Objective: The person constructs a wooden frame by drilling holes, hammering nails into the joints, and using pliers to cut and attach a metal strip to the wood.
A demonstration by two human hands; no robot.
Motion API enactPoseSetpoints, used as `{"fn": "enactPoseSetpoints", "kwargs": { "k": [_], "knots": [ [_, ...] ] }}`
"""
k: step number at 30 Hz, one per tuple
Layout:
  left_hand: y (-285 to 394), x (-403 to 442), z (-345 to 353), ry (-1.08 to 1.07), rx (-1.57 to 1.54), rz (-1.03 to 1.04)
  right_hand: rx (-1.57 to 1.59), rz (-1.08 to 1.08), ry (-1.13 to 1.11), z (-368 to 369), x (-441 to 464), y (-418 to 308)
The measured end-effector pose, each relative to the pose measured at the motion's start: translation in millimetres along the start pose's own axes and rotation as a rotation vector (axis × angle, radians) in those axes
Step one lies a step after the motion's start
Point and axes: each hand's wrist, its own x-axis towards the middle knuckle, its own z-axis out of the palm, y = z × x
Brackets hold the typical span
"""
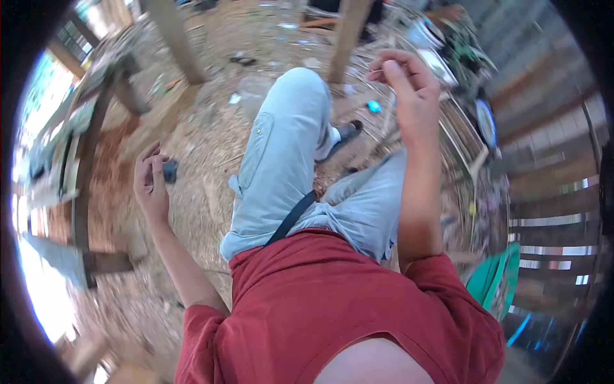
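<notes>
My left hand (pixel 152 182) hangs out to the left over the ground, fingers loosely bent and apart, with nothing seen in it. Just past its fingers shows a small dark object (pixel 170 171), apparently on the ground. On the other side, my right hand (pixel 414 89) is raised ahead of me. Its fingers are curled, the thumb lying close against them; whether something small and thin sits in this pinch is too blurred to tell. Below and left of that hand, a bright turquoise item (pixel 374 107) lies on the ground.
Wood chips and litter cover the ground (pixel 211 153). Wooden posts (pixel 345 41) stand ahead, and a timber frame (pixel 89 160) runs along the left. On the right are a slatted wall (pixel 550 153), a wooden frame (pixel 464 134) and a green plastic item (pixel 502 275).
</notes>
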Motion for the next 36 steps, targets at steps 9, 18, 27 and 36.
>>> {"fn": "enactPoseSetpoints", "kwargs": {
  "k": [9, 18, 27, 36],
  "knots": [
    [81, 16, -69, 0.234, 0.052, 0.24, 0.135, 0.078, -0.459, 97, 35, 43],
    [66, 179, 130, -0.108, -0.214, 0.247, 0.042, 0.376, -0.614, 125, 67, 171],
    [-125, 216, 223, -0.13, 0.054, 0.016, -0.288, 0.536, -0.607, 157, 91, 277],
    [-201, 276, 221, -0.111, 0.33, -0.125, -0.465, 0.715, -0.75, 166, 107, 364]
  ]
}}
